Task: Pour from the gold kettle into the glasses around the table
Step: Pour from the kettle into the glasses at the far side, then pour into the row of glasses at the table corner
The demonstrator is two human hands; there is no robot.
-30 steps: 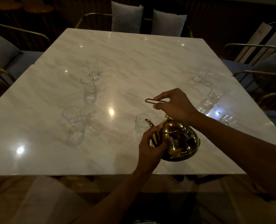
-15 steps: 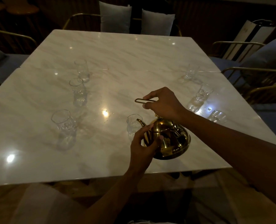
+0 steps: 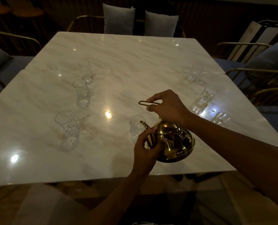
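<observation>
Head view, dim room. Marble bench (image 3: 135, 59) fills most of the frame. Gold kettle (image 3: 174, 142) sits lower centre-right, near the bench's near edge, tipped with its spout (image 3: 145, 125) pointing left toward a glass (image 3: 135, 125) just beside it; the spout tip overlaps that glass's rim. Cannot tell whether liquid is flowing.

Left hand (image 3: 147, 147) comes up from the bottom of the frame and is wrapped around the kettle's left side below the spout, fingers closed on the body. Right hand (image 3: 165, 105) enters from the right, above the kettle, pinching the thin wire handle (image 3: 147, 102), whose loop sticks out left of the fingers. Both hands clamped on the kettle, one low, one high.

Three more glasses stand in a line at left: near (image 3: 66, 127), middle (image 3: 81, 92), far (image 3: 86, 71), all upright and well apart from the kettle. At right, three others: far (image 3: 194, 73), middle (image 3: 205, 96), and a short one (image 3: 222, 118) by the right forearm.

Two grey cushions (image 3: 118, 18) lean at the top centre beyond the bench; gold-framed chairs (image 3: 248, 73) along the right edge.
</observation>
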